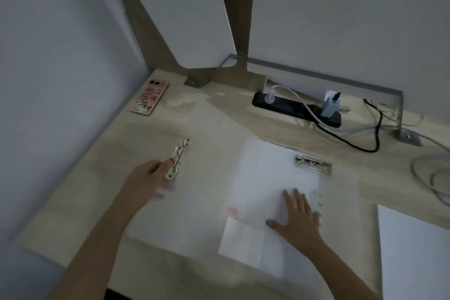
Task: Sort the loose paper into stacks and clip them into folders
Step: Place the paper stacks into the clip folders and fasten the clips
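Fingers (pixel 297 198) of the right hand (pixel 298 219) lay flat on the paper (pixel 267 173) at 5 o'clock; left hand (pixel 146 178) pinched the folder clip (pixel 179 157) at 9; sheets looked light, floppy, slippery; I'd lift by an edge.

Open desk (pixel 80 202) at left; phone (pixel 149 97) guards the far corner, power strip (pixel 295 108) and cables (pixel 365 134) (a tangle) block back-right.

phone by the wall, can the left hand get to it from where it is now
Probably yes. The phone lies just beyond the left hand, which is at the metal clip, with only bare desk between them.
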`<state>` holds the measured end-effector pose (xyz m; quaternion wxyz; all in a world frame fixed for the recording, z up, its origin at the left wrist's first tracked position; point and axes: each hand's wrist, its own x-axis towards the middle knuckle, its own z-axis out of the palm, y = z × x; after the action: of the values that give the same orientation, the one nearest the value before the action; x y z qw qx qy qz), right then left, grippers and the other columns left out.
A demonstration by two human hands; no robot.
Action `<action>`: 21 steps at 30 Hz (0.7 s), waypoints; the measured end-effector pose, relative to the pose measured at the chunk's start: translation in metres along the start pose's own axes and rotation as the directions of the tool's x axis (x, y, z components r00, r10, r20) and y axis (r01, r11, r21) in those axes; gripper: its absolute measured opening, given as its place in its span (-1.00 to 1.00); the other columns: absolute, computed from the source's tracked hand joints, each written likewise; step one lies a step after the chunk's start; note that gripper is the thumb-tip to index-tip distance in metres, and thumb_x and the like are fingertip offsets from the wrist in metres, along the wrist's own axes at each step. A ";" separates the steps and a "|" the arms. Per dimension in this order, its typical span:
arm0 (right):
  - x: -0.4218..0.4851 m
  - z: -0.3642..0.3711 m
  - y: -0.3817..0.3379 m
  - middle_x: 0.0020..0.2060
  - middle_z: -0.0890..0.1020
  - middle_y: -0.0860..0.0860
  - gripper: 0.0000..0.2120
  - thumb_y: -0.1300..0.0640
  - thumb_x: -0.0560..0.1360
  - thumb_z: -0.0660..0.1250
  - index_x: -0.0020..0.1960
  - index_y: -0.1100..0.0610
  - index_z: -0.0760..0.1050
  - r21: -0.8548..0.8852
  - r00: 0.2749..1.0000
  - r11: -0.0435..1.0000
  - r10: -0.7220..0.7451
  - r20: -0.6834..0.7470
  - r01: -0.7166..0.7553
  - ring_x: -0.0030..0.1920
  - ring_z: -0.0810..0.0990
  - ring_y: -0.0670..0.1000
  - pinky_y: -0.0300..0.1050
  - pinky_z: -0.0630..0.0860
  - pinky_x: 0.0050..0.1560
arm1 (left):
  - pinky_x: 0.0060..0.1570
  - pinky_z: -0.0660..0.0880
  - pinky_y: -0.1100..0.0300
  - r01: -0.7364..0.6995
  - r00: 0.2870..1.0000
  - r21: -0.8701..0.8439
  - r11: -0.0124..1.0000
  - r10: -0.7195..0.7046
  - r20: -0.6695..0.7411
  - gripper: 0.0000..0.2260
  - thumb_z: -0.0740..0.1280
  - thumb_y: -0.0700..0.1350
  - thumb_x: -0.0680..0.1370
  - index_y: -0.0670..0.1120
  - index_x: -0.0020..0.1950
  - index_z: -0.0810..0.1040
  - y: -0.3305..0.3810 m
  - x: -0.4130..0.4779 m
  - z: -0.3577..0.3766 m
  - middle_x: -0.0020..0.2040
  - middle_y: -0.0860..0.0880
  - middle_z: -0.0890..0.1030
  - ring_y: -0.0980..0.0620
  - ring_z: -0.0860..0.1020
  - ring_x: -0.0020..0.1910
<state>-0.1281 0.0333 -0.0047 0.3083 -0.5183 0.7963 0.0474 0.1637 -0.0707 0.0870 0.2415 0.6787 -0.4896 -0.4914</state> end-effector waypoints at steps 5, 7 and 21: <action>0.001 0.006 0.007 0.52 -0.27 0.03 -0.09 -0.32 0.44 0.17 0.51 -0.01 -0.31 -0.112 1.000 0.994 -0.012 0.020 0.014 0.52 -0.26 0.08 0.20 -0.07 0.46 | -0.37 0.56 0.35 0.192 0.976 -0.181 0.965 -0.167 0.143 -0.81 0.13 -0.19 0.62 -0.17 0.12 0.50 -0.056 0.025 -0.004 -0.34 0.05 0.68 0.25 0.62 -0.41; 0.003 0.007 0.005 0.52 -0.28 0.04 -0.08 -0.33 0.43 0.17 0.50 0.00 -0.32 -0.121 1.000 0.993 -0.005 0.019 0.007 0.52 -0.27 0.09 0.21 -0.07 0.45 | -0.33 0.57 0.34 0.231 0.967 -0.232 0.945 -0.196 0.166 -0.80 0.13 -0.21 0.61 -0.20 0.13 0.51 -0.072 0.030 -0.004 -0.21 -0.04 0.66 0.23 0.63 -0.37; 0.008 0.015 0.008 0.51 -0.31 0.01 -0.05 -0.38 0.40 0.15 0.49 -0.04 -0.36 -0.097 1.000 0.995 0.025 0.000 -0.025 0.51 -0.32 0.07 0.20 -0.16 0.46 | -0.21 0.37 0.50 0.060 0.997 -0.166 0.984 -0.067 -0.037 -0.88 0.28 -0.21 0.55 -0.15 -0.09 0.62 -0.101 0.037 0.011 -0.15 -0.02 0.61 0.23 0.50 -0.21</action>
<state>-0.1305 0.0362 -0.0233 0.2824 -0.5227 0.7993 0.0903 0.1984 -0.0613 -0.0148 0.2912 0.6819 -0.4203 -0.5230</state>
